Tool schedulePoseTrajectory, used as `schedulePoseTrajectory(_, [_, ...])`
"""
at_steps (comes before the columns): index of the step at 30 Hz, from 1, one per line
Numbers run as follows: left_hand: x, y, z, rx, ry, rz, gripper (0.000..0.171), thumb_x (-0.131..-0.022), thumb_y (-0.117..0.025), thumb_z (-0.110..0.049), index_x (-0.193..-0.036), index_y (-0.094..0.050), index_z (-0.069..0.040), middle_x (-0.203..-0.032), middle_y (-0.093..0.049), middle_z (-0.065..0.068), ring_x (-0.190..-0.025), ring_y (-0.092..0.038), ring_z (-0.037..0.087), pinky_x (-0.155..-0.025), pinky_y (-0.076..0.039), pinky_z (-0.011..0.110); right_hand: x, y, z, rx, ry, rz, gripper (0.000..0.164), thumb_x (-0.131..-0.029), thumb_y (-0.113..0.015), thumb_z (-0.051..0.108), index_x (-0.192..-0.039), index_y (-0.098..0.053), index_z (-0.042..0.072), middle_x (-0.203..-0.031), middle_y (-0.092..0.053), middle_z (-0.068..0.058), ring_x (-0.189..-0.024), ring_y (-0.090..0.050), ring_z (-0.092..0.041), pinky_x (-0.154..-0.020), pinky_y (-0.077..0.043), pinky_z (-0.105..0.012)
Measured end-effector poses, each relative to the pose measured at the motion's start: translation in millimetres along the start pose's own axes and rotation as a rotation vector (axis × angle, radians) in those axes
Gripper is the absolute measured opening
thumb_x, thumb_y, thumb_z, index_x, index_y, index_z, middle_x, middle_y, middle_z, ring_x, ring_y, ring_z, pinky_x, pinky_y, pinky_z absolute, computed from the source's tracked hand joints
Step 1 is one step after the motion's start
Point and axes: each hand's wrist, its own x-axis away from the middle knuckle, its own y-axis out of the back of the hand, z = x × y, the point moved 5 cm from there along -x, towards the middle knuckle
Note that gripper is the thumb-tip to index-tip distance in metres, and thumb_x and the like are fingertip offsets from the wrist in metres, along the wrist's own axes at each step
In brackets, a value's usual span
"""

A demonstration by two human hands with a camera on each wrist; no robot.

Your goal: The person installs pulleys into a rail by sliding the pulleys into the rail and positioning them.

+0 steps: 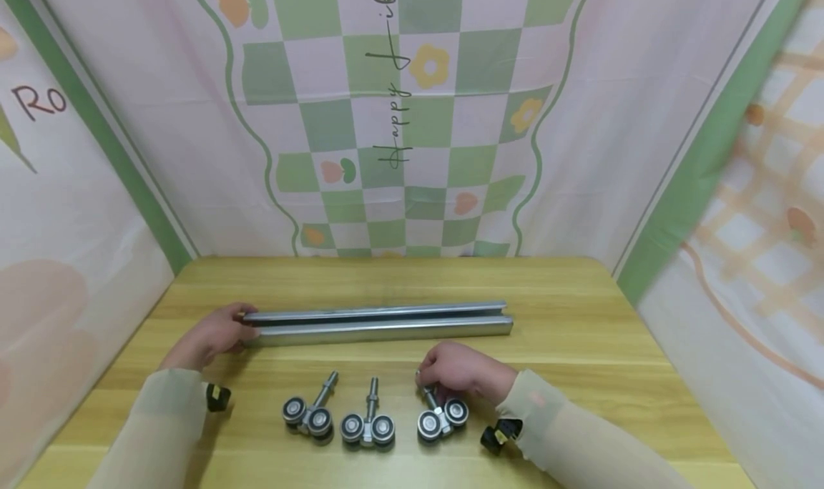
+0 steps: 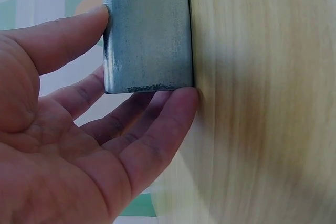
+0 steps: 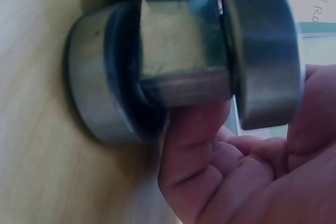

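Observation:
A steel C-shaped rail (image 1: pixel 386 330) lies lengthwise across the table, its slot facing up. My left hand (image 1: pixel 219 334) grips its left end. In the left wrist view the thumb (image 2: pixel 73 40) presses one side of the rail (image 2: pixel 149 35), with the fingers curled around the end. My right hand (image 1: pixel 460 367) pinches the threaded bolt of a roller trolley (image 1: pixel 443 421), tilted with its wheels toward me. In the right wrist view its metal body and wheels (image 3: pixel 268 51) fill the upper part, close over the wood, and the bolt is hidden.
Two more roller trolleys stand left of the held one: one in the middle (image 1: pixel 368 429) and one farther left (image 1: pixel 307 417), bolts pointing away from me. The wooden table (image 1: pixel 579 374) has patterned cloth (image 1: pixel 425 117) hanging behind it and at both sides.

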Motion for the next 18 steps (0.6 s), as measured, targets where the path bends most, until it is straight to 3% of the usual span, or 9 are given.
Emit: schedulePoseTrajectory(18, [-0.2, -0.6, -1.0, 0.002, 0.008, 0.012, 0.062, -0.091, -0.065, -0.01, -0.144, -0.038, 0.007, -0.132, -0.047, 0.031, -0.106, -0.057, 0.034, -0.085, -0.053, 0.045, 6.3, 5.1, -4.6, -0.132, 0.008, 0.018, 0.012, -0.089, -0.067, 0.009, -0.085, -0.067, -0.002, -0.069, -0.064, -0.011, -0.052, -0.058, -0.016, -0.049, -0.053, -0.029])
